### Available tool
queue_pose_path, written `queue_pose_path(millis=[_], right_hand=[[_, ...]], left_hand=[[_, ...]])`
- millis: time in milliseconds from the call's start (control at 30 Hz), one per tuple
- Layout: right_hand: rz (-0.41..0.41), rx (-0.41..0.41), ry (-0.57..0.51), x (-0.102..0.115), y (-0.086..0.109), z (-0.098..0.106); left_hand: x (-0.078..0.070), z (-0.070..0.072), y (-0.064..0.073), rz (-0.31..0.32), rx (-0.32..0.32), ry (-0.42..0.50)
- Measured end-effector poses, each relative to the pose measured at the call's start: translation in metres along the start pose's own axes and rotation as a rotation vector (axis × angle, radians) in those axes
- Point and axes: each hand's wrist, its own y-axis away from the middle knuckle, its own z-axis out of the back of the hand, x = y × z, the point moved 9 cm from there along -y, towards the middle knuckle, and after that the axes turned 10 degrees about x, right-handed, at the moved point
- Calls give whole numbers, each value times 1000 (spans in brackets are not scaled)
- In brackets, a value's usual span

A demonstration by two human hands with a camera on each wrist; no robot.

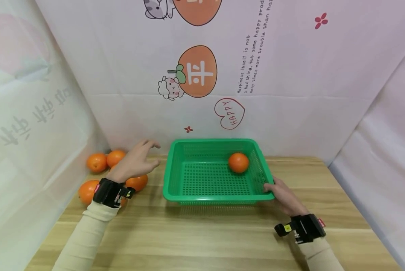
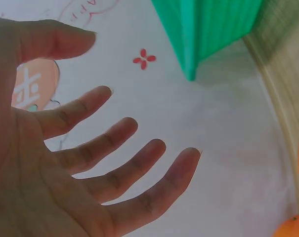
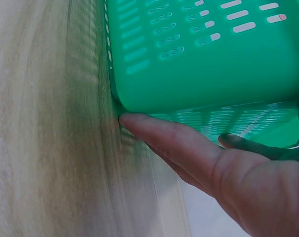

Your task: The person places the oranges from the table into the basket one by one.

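A green plastic basket (image 1: 219,197) with slotted walls stands on the table, one orange (image 1: 238,162) lying at its right inside. My right hand (image 1: 283,194) grips the basket's near right corner, thumb over the rim; the right wrist view shows fingers (image 3: 164,136) against the outer wall (image 3: 203,74). Left of the basket, my left hand (image 1: 136,163) hovers over a group of oranges, palm empty. Its fingers (image 2: 114,175) are spread and loosely bent in the left wrist view. The hand and wrist camera partly hide the oranges, including one (image 1: 137,182) just below the palm.
More oranges lie at the table's left side, among them one at the back (image 1: 96,162) and one nearer (image 1: 88,192). A printed white cloth (image 1: 283,124) rises behind the wooden table (image 1: 189,241), with white cloth on both sides too.
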Motion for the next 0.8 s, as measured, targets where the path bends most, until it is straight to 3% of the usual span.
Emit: queue_pose_path(millis=[267,433,800], right_hand=[[4,3,-7,-3,-1,-1],[20,12,-9,1,-1,0],[23,11,-8,1,-3,1]], left_hand=[[27,-12,3,40,11,-18],[42,-21,5,121,58,-56],[58,-34,13,201,119,-111]])
